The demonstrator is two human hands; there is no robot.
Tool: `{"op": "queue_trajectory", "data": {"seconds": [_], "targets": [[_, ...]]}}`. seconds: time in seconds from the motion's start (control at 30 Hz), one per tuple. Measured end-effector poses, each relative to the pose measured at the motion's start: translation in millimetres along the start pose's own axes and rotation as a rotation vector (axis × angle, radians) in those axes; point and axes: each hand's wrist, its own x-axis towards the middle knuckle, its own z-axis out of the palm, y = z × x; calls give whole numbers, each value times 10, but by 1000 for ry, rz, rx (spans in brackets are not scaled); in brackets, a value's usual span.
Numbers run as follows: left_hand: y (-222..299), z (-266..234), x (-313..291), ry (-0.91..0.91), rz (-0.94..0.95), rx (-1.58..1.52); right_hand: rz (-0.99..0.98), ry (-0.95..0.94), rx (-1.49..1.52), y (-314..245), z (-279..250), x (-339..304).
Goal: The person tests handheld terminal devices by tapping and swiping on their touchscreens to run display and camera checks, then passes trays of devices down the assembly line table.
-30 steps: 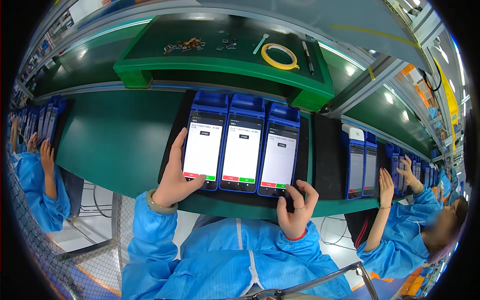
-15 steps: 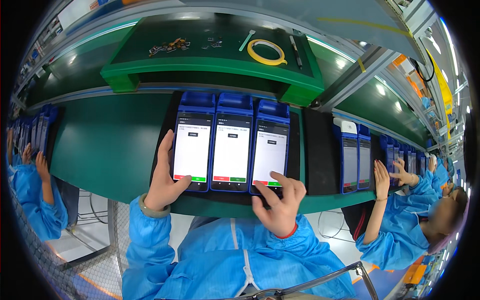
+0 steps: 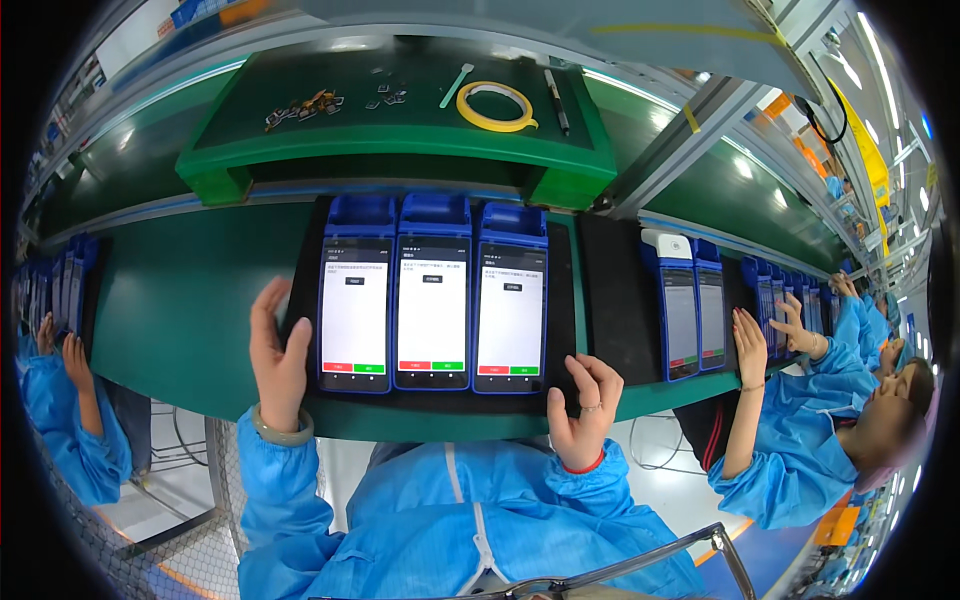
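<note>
Three blue handheld payment terminals stand side by side on a black mat: the left terminal, the middle terminal and the right terminal. Their screens are lit white, each with a red and a green button at the bottom. My left hand hovers just left of the left terminal, thumb and fingers apart, with nothing in it. Off the lower right corner of the right terminal is my right hand, fingers half bent and spread, also holding nothing.
Behind the terminals, a green raised shelf bears a yellow tape roll, a pen, a pale green stick tool and small loose parts. To the right, a co-worker's hand is beside more terminals; another person works at far left.
My left hand has drawn off the left terminal's edge to the left. My right hand has left the right terminal's screen, moving right and down. The left terminal's button label has changed.
</note>
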Motion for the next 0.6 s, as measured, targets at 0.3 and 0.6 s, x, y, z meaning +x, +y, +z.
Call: {"op": "queue_trajectory", "data": {"seconds": [0.3, 0.6], "targets": [[25, 106, 11, 180, -194, -119, -193, 219, -36, 149, 121, -84], [58, 258, -187, 154, -111, -96, -201, 237, -21, 185, 124, -160]]}}
